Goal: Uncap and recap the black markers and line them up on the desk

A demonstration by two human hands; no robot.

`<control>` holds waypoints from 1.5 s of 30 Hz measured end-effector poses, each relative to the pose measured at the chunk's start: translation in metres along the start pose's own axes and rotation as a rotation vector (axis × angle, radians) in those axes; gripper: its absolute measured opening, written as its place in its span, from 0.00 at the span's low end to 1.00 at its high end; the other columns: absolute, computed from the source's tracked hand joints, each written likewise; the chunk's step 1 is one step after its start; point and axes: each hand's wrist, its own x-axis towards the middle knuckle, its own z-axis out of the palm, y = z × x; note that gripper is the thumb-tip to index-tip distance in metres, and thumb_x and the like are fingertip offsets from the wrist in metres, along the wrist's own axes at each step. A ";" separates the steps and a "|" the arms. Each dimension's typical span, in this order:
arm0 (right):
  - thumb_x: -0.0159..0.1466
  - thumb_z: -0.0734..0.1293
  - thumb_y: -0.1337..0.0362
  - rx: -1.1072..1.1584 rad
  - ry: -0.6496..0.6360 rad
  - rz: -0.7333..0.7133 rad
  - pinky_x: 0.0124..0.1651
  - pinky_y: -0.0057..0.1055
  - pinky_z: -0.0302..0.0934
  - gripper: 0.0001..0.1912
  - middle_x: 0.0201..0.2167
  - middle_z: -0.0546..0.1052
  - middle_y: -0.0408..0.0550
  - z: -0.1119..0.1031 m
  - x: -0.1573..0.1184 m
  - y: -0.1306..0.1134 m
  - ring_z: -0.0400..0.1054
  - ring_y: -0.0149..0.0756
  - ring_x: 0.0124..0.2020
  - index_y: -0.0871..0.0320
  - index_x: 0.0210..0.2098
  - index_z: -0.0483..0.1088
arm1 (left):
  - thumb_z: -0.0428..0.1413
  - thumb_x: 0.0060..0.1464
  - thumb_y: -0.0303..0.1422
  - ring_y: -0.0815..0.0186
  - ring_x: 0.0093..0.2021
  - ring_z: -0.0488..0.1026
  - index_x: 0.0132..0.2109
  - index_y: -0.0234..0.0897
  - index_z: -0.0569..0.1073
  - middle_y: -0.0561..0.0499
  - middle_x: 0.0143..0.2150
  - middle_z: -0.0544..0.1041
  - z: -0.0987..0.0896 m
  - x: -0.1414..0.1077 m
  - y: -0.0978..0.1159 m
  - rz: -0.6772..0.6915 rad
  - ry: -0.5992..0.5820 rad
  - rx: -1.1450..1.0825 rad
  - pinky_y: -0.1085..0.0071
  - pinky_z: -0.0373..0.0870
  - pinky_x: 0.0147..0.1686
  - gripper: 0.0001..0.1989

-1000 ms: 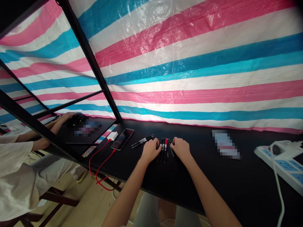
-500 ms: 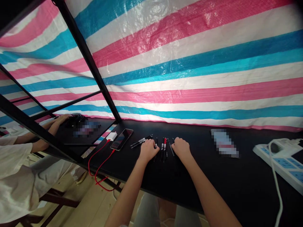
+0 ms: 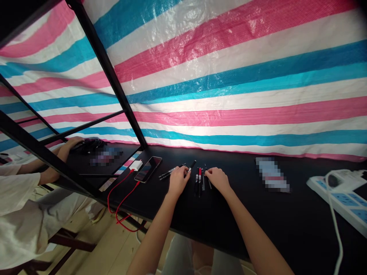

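Note:
My left hand [image 3: 178, 181] is closed on a black pen [image 3: 193, 165], which tilts up to the right from between thumb and fingers. My right hand [image 3: 219, 178] has its fingertips pressed together on a thin pen refill [image 3: 210, 184] lying lengthwise on the table. Between the hands is a row of several pens, among them a red-topped pen [image 3: 200, 174] and a black pen [image 3: 196, 185]. More pens [image 3: 166, 174] lie just left of my left hand, partly covered by it.
A phone [image 3: 148, 169] with a red cable and white charger [image 3: 135, 165] is on the black table [image 3: 243, 217] at left. To the right are a blurred packet [image 3: 272, 175] and a power strip [image 3: 340, 196]. Beyond the metal frame [image 3: 114, 82], another person's arm [image 3: 61, 156] shows.
My left hand has picked up a pen from the left of the row and tilted it. The right hand has shifted slightly left, its fingertips now on the refill.

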 end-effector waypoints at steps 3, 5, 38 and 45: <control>0.58 0.57 0.58 0.070 0.053 0.028 0.29 0.27 0.52 0.15 0.28 0.74 0.49 -0.002 0.001 0.001 0.67 0.38 0.32 0.55 0.29 0.73 | 0.46 0.57 0.35 0.66 0.36 0.65 0.39 0.38 0.69 0.52 0.30 0.71 -0.001 0.000 0.001 0.046 -0.005 -0.027 0.70 0.60 0.38 0.09; 0.58 0.55 0.57 0.188 0.109 0.016 0.29 0.26 0.52 0.16 0.26 0.74 0.48 -0.003 0.003 0.003 0.67 0.37 0.31 0.55 0.29 0.73 | 0.46 0.57 0.35 0.67 0.36 0.65 0.40 0.38 0.69 0.52 0.31 0.72 -0.001 0.000 0.000 0.067 -0.004 -0.036 0.70 0.60 0.38 0.09; 0.52 0.59 0.59 1.217 0.297 0.055 0.15 0.23 0.44 0.13 0.25 0.74 0.48 -0.001 0.018 0.010 0.61 0.26 0.14 0.61 0.30 0.68 | 0.47 0.57 0.32 0.66 0.38 0.63 0.39 0.39 0.68 0.52 0.34 0.71 -0.001 -0.001 0.000 0.173 0.012 -0.129 0.69 0.60 0.39 0.07; 0.54 0.59 0.56 1.034 0.130 -0.050 0.17 0.24 0.46 0.15 0.25 0.73 0.46 0.005 0.019 0.010 0.59 0.25 0.14 0.60 0.32 0.70 | 0.46 0.57 0.32 0.66 0.38 0.63 0.39 0.38 0.69 0.52 0.33 0.71 -0.001 -0.001 0.001 0.199 0.003 -0.104 0.69 0.61 0.39 0.07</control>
